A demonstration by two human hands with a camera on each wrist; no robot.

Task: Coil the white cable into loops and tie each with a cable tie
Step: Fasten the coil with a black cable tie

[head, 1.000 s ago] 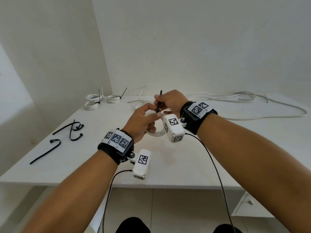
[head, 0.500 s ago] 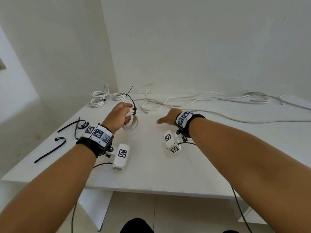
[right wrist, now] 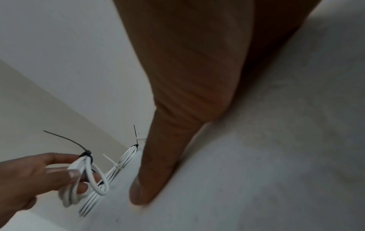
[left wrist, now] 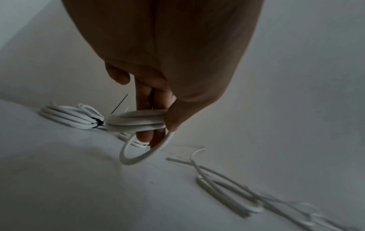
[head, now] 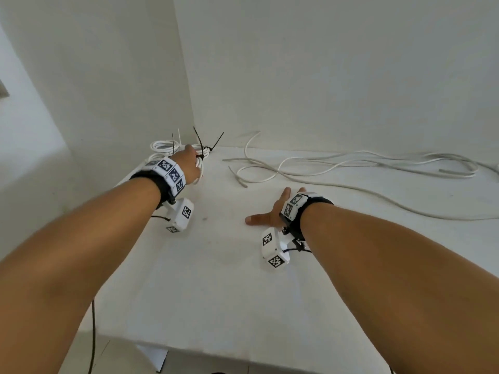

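My left hand [head: 192, 165] reaches to the table's far left corner and pinches a small coil of white cable [left wrist: 136, 120] between thumb and fingers. A black cable tie [right wrist: 85, 154] binds this coil, its tail sticking up. The coil hangs just above the table, beside two other tied coils [head: 164, 147] that lie by the wall. My right hand [head: 270, 213] lies open on the table in the middle, thumb spread out, holding nothing. A long loose white cable [head: 351, 168] sprawls along the back of the table to the right.
The white table [head: 216, 279] meets walls at the back and the left. Loose cut ends of cable [head: 237, 179] lie between my hands and the back wall. The table's front edge runs below my forearms.
My left hand carried the tied coil from the middle to the far left corner. My right hand let go of the tie's tail and dropped open onto the table.
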